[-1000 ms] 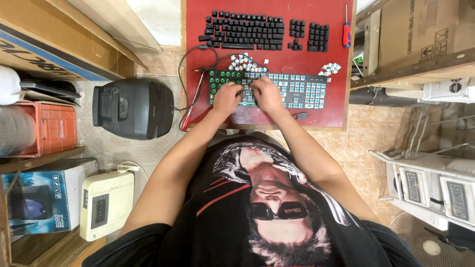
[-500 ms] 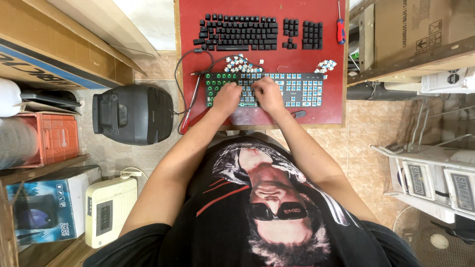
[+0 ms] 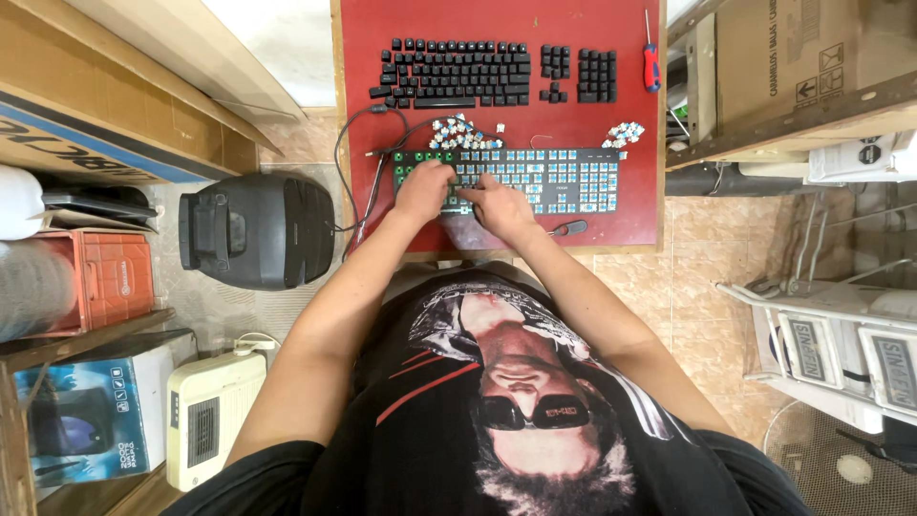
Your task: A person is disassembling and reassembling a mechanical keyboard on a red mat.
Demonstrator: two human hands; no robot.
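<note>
1. Since half a second ago I see both hands have slid left along the stripped keyboard [image 3: 506, 180], the view shifting with them.
2. My left hand [image 3: 423, 191] rests curled on its left end; my right hand [image 3: 499, 206] presses beside it, fingers bent. Whether either pinches anything, I cannot tell.
3. The keyboard lies near the red counter [image 3: 611, 38]'s front edge; black keycaps [image 3: 454, 72] sit well apart behind, bare counter between.

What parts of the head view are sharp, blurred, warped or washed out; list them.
Head view: even, soft light; red table and stripped keyboard sharp, as are the left hand and right hand; white floor patch at top overexposed; grey cylinder at left edge blurred; wide-angle lens bends the shelves and the cardboard box near the borders.
</note>
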